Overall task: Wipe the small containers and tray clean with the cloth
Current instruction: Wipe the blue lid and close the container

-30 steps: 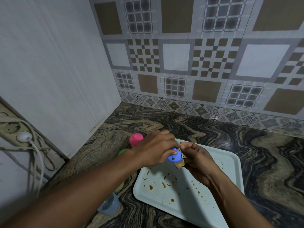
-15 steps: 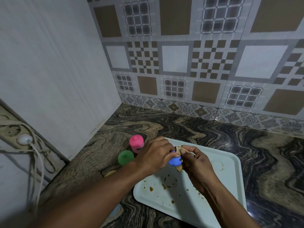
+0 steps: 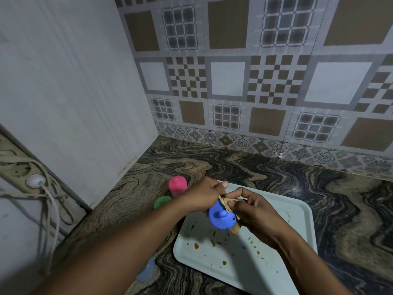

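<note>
Blue small container (image 3: 221,219) first: gripping it in the curled left hand (image 3: 202,198), holding it above the stained tray (image 3: 297,213). Pinching the tan cloth (image 3: 226,203) against its side with the right hand (image 3: 255,213), fingers curled round the cloth.

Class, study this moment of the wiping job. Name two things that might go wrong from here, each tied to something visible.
1. The blue container, gripped above the tray by the left hand while the right hand holds the cloth to it, might slip into the brown smears.
2. The left forearm could knock the pink container or green container beside it.
</note>
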The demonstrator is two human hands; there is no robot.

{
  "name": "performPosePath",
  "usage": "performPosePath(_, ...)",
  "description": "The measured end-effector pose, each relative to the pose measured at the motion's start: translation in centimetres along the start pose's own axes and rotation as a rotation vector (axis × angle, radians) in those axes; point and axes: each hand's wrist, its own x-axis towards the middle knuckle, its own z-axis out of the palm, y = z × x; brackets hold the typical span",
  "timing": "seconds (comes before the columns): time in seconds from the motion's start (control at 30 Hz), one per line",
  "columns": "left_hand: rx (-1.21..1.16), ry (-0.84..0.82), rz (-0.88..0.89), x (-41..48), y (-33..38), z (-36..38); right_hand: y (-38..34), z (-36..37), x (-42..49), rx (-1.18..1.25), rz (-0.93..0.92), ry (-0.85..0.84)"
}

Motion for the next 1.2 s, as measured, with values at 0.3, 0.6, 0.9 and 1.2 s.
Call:
performPosePath(0.3, -0.140, 0.519, 0.084, -0.3, 1.7, 2.4, -0.3, 0.4, -0.4, 0.076, -0.087, 0.024)
performPosePath(0.6, -0.438, 0.600, -0.165, -0.9, 1.6, 3.3, 1.4, 1.6, -1.1, 0.306, -0.061, 0.246)
performPosePath(0.9, -0.477, 0.703, -0.035, 0.0, 3.8, 2.0, -1.0, 1.9, 0.6, 0.134, -0.206, 0.202)
performPosePath(1.2, -0.647, 0.357, -0.359, 1.2, 1.5, 1.7, 0.3, 2.5, -0.3, 0.248, -0.061, 0.273)
